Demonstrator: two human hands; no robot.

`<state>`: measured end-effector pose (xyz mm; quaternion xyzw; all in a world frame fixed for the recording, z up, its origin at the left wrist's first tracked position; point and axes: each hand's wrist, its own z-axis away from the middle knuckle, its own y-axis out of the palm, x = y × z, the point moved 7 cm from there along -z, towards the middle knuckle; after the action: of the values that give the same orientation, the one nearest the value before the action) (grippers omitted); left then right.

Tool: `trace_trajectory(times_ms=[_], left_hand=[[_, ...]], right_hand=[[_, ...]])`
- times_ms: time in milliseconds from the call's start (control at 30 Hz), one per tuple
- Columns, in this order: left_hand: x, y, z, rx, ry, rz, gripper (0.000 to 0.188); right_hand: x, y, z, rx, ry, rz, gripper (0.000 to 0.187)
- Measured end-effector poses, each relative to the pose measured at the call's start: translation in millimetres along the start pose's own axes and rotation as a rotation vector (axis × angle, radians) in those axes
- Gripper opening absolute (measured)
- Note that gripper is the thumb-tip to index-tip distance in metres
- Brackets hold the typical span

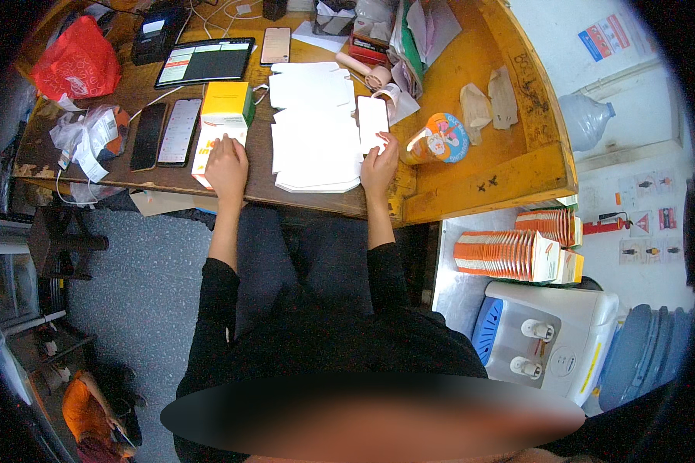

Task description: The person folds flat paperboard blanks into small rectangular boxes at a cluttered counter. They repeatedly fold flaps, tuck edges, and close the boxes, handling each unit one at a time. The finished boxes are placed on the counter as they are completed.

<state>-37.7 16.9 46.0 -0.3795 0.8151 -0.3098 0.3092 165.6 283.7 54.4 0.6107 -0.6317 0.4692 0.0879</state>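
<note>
White card stack [315,147] on the desk [260,158] as landmark. Yellow-and-white carton [225,104] sits left of the stack, long axis running away from the person. Left hand [226,171] is the nearer, on the carton's near part; most of its length reaches beyond the fingertips. Left fingers close together on it; whether they grip, cannot tell. White-screened phone [373,116] at the stack's right edge, near end under bent right-hand [380,168] fingers; pinch or mere touch unclear
</note>
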Motion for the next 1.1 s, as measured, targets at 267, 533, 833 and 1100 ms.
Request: trace_trajectory(times_ms=[267,533,833,1100], left_hand=[[0,0,-2,0.001,-0.001,0.011,0.024],[0,0,-2,-0.012,-0.001,0.023,0.024],[0,-1,-1,-0.028,0.005,0.033,0.024],[2,4,0,-0.021,0.015,0.016,0.025]], right_hand=[[6,10,-8,0.017,-0.101,0.022,0.048],[-13,30,-28,0.105,-0.012,-0.008,0.048],[-18,32,-26,0.147,0.03,0.065,0.07],[3,3,-15,-0.009,-0.051,-0.009,0.048]])
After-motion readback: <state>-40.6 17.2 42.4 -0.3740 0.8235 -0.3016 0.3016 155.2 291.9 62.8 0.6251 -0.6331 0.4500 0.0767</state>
